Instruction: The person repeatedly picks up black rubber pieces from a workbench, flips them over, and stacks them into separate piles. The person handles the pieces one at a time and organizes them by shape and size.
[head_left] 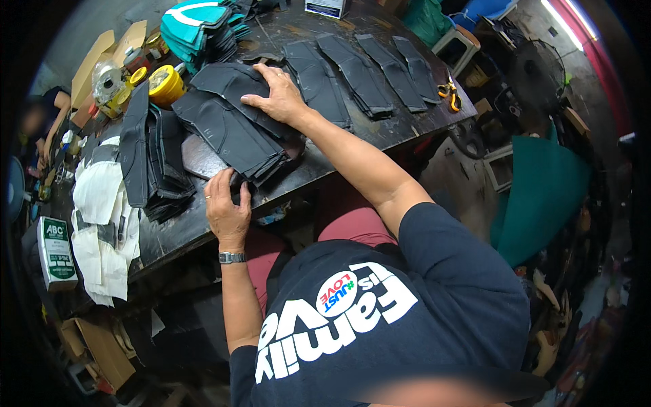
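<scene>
My right hand [279, 96] lies spread over a stack of black cut pieces [224, 132], thumb apart from the fingers, touching the upper piece. That upper piece lies skewed across those beneath. At the table's near edge, my left hand [227, 207] is by the stack's lower end, its thumb and fingers apart. Something dark shows between them, and I cannot make out whether it is gripped. Left of this stack stands another bundle of folded black pieces [150, 159]. Several flat black piles, such as one pile [352, 74], lie in a row to the right.
Yellow-handled cutters [449, 95] lie at the table's right end. Teal pieces [196, 34], a yellow tub [166, 85] and tins stand at the back left. White sheets [102, 230] hang over the left edge beside a white-and-green box [57, 254]. Another person [51, 129] is at far left.
</scene>
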Demonstrator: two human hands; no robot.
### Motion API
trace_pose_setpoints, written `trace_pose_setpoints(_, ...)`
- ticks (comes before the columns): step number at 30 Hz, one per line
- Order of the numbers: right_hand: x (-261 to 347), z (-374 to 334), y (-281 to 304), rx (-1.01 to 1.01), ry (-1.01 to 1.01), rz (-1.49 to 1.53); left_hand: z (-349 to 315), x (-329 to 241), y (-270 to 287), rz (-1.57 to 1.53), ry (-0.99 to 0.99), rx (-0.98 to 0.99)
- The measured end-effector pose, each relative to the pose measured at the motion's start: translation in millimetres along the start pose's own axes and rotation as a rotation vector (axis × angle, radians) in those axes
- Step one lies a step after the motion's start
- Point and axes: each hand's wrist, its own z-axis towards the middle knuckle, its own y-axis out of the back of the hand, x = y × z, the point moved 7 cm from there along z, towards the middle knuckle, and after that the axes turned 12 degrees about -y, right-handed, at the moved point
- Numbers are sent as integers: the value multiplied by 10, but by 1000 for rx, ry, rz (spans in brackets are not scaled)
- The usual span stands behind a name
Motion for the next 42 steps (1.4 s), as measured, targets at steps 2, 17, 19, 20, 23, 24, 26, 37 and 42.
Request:
trace_pose_setpoints(2,-27,-83,201,-7,15,220,-8,7,-10,-5,-5,15)
trace_pose_setpoints(17,-2480,-339,2169,-346,-480,-794,-17,-12,-36,33,-2,41)
trace_pose_setpoints(19,-2606,-378,2089,-294,-513,-856,-9,-9,-39,42,-4,36)
trace_pose_setpoints(20,-2601,-388,2087,-313,-483,-871,-12,-13,-37,42,-5,36)
trace_pose_setpoints(23,-2549,-399,2088,-346,-441,-836,0,-24,-26,53,-16,32)
trace_pose_setpoints(24,-2533,-402,2098,-353,-434,-831,3,-28,-25,54,-18,32)
trace_pose_setpoints(26,-2513,-405,2116,-357,-411,-855,6,-33,-26,52,-14,30)
trace_pose_setpoints(37,-2647,-377,2120,-333,-388,-940,-86,-85,64,-70,-8,-5)
trace_pose_setpoints(42,-2637,-381,2129,-322,-409,-949,-354,-220,97,-83,-45,41)
